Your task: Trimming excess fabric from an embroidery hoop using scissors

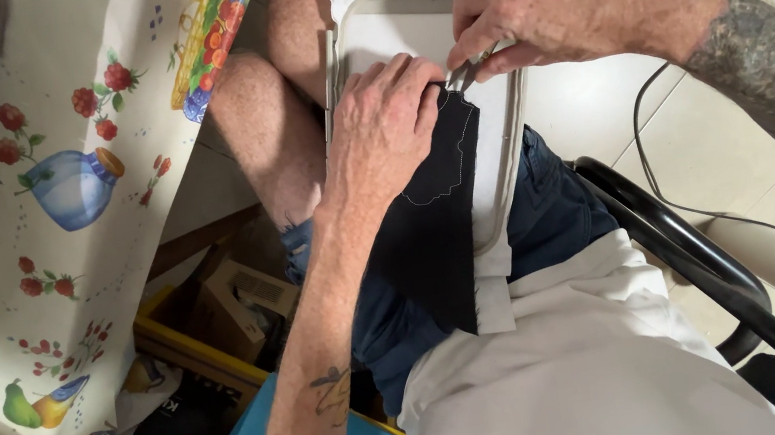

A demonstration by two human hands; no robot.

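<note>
Two bare hands meet over an embroidery hoop (341, 62) in the single head view, which looks straight down onto the lap of a seated person. The hoop is a pale, rounded-rectangular frame resting on the person's thighs, with white backing fabric (499, 146) stretched inside it. A piece of black fabric (435, 231) lies on the white backing; it reaches from the middle of the hoop back toward the body and hangs over the near rim, and a thin light stitched outline runs across it. The left hand (382, 127) lies palm down on the far end of the black fabric, fingers bent and pressing it flat, closed on nothing. The right hand (545, 8) reaches in from the far right side and is clenched around small scissors (461, 79), whose metal tips touch the far edge of the black fabric just beside the left fingertips. Dark blue shorts (559, 214) and a white shirt (581, 372) fill the lower centre. To the left hangs a tablecloth (71, 191) printed with fruit and a blue jug. Below it stand a yellow crate (187, 355) and a cardboard box (239, 314). At the right, a black chair armrest (675, 248) curves past the hip, and a dark cable (642, 126) crosses the pale tiled floor (585, 109).
</note>
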